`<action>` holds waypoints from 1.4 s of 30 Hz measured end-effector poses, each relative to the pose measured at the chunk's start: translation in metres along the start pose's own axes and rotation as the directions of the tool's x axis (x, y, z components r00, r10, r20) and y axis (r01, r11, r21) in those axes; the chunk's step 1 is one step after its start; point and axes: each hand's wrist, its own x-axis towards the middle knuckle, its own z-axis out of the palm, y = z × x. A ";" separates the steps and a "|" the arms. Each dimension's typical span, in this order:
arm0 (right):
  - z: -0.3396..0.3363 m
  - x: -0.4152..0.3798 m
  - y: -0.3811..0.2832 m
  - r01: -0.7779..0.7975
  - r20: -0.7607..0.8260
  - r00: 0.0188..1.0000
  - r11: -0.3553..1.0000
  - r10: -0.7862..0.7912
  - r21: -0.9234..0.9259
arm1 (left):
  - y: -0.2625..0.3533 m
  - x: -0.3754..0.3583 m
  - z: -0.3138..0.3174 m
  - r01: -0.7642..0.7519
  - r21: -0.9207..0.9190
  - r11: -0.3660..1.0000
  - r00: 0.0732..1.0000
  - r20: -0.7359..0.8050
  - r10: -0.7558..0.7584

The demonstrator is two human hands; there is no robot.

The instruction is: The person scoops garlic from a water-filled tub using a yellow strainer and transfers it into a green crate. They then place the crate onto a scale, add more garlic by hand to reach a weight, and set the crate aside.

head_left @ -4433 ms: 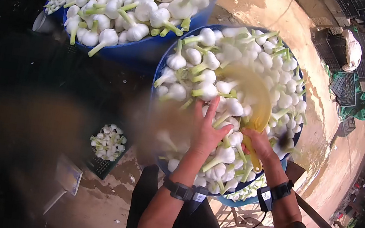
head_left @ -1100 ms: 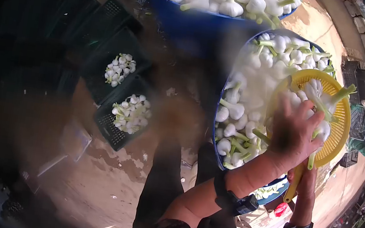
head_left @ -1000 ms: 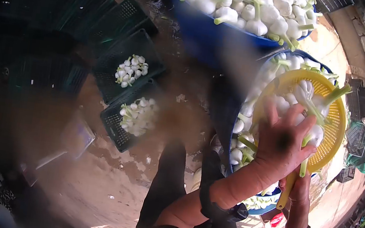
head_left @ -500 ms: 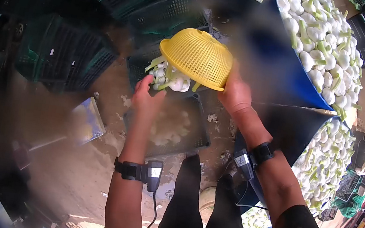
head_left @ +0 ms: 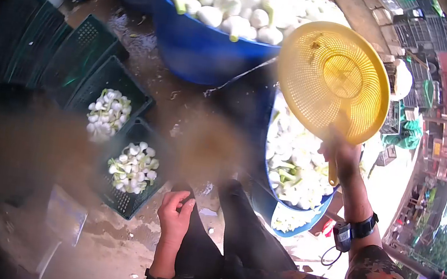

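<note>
Wet concrete floor (head_left: 123,239) outdoors, with dark plastic crates on the left. Two crates hold small heaps of garlic: one crate (head_left: 104,114) sits further back, the other crate (head_left: 133,170) just beside it. The left hand (head_left: 174,217) rests loosely curled on the person's dark trouser leg, holding nothing. Big blue tubs (head_left: 201,51) piled with garlic bulbs (head_left: 237,4) sit up top. The right hand (head_left: 341,156) is wrapped tight around the handle of a yellow colander (head_left: 332,78), raised empty and tilted over another garlic tub (head_left: 294,166).

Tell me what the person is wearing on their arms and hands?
Both hands are bare, with no gloves. The left hand has a black band round its wrist. The right hand has a black strap too, with a small dark box bearing a white label and a thin cable. The right upper arm wears a dark sleeve with a reddish flowery pattern.
</note>
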 end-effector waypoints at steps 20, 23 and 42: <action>-0.074 0.097 0.229 -0.276 -0.051 0.959 0.871 0.280 -0.405 | 0.039 0.201 0.340 -0.298 0.734 0.610 0.874 -0.048 0.484; -0.092 0.074 0.229 -0.186 0.001 0.980 0.915 0.199 -0.359 | 0.058 0.178 0.326 -0.499 0.281 0.820 0.866 0.119 0.486; -0.142 0.097 0.246 -0.607 0.490 0.740 0.771 0.461 0.192 | 0.129 0.108 0.317 -0.099 -0.327 0.940 0.928 0.311 0.206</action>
